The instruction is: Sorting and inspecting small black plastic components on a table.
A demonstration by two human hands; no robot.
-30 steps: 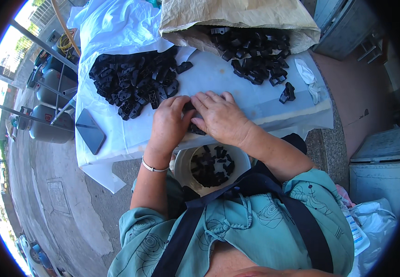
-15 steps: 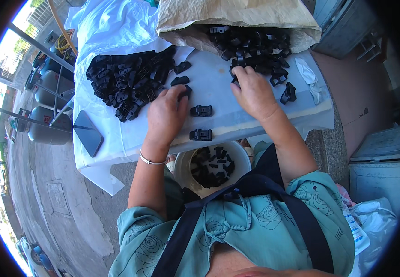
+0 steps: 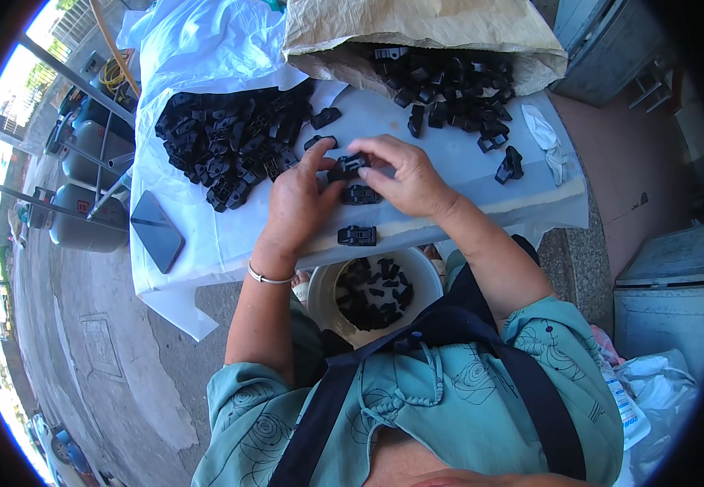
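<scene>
Bucket point(image 3: 417, 272) of black parts sits below the tabletop's point(image 3: 466, 174) near edge, one clip point(image 3: 357, 235) lies right at that edge, and mid-tabletop both the left hand point(image 3: 299, 207) and right hand point(image 3: 405, 174) pinch a black part point(image 3: 348, 166), piles point(image 3: 230, 142) beyond.

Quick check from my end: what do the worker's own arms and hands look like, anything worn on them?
Both forearms are bare, and so are both hands, with no gloves. The left hand has a thin silver bangle at the wrist. The right hand shows no jewellery. Short teal patterned sleeves end above the elbows.
</scene>
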